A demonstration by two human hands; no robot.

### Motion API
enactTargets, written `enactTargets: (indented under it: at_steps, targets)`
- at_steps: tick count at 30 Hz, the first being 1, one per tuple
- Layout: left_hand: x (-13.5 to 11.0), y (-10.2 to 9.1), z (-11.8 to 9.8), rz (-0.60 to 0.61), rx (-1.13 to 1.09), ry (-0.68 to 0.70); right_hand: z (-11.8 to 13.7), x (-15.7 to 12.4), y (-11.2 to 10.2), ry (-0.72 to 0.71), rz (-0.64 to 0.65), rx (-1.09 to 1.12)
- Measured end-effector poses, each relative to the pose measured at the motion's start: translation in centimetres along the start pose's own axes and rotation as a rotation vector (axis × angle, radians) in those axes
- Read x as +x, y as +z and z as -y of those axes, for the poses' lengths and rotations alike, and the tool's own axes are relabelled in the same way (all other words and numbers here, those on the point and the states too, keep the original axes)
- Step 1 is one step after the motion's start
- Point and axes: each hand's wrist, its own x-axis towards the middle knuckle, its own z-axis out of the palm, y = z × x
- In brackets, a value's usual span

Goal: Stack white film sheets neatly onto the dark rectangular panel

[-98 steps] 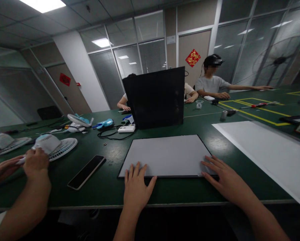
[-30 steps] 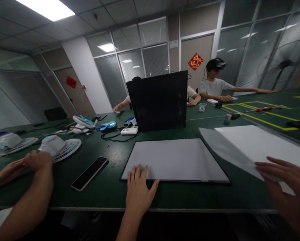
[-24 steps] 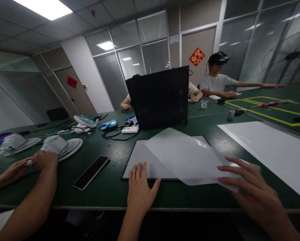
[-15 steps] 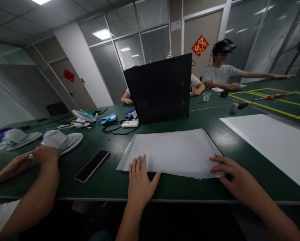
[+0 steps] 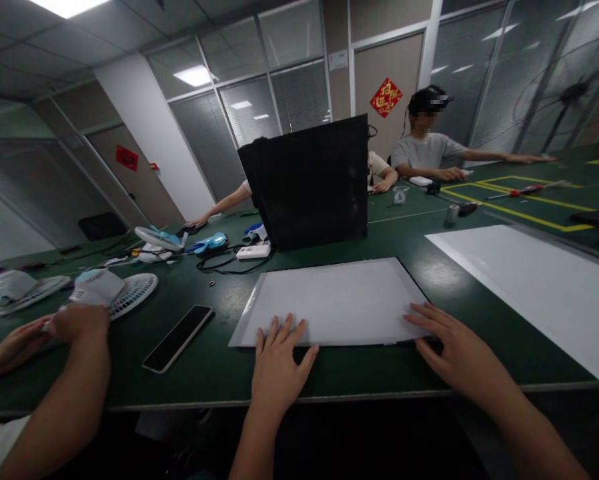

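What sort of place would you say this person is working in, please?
Most likely an office room used as a shared assembly bench: a long green table marked with yellow tape, glass walls with blinds, and a fan grille lying among other seated workers' things.

Phone (image 5: pixel 178 338), fan (image 5: pixel 129 295), black panel (image 5: pixel 309 183)
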Motion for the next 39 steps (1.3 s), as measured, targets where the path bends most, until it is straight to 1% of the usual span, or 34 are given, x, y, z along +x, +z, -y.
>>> enactTargets:
  at_steps: [5, 10, 12, 16, 19, 21, 23, 26, 28, 30, 32, 35, 39]
  targets:
    - [0.1, -0.3, -0.2, 0.054, 0.028, 0.009, 0.5, 0.1, -0.3, -0.008, 0.049, -0.047]
    - [0.1, -0.5, -0.4, 0.074, 0.050, -0.008, 0.0, 0.1, 0.5, 0.039, 0.058, -0.072]
    - [0.1, -0.4, -0.4, 0.050, 0.059, -0.041, -0.3, 0.1, 0.8, 0.046, 0.068, -0.072]
    - [0.1, 0.1, -0.5, -0.028, 0.088, -0.185, -0.6, 0.0, 0.9, 0.054, 0.078, -0.065]
    - [0.3, 0.4, -0.3, -0.047, 0.077, -0.223, -0.7, 0.0, 1.0, 0.059, 0.071, -0.059]
    - [0.5, 0.4, 0.2, -0.051, 0.047, -0.236, -0.7, 0.0, 1.0, 0.065, 0.062, -0.058]
    - [0.7, 0.3, 1.0, -0.083, 0.057, -0.264, -0.8, 0.1, 1.1, 0.067, 0.055, -0.056]
    - [0.7, 0.1, 2.8, -0.193, 0.198, -0.328, -0.9, 0.1, 1.1, 0.060, 0.053, -0.046]
    - [0.6, 0.2, 4.0, -0.241, 0.272, -0.359, -1.0, 0.1, 1.0, 0.053, 0.057, -0.037]
    - [0.4, 0.4, 5.0, -0.241, 0.280, -0.349, -0.9, 0.0, 0.9, 0.054, 0.059, -0.028]
    - [0.3, 0.7, 5.5, -0.217, 0.264, -0.301, -0.8, 0.0, 0.8, 0.067, 0.049, -0.023]
    - [0.1, 0.8, 5.6, -0.196, 0.246, -0.255, -0.6, 0.0, 0.8, 0.092, 0.027, -0.023]
    - [-0.1, 0.4, 5.2, -0.189, 0.213, -0.280, -0.4, 0.1, 0.8, 0.091, 0.018, -0.029]
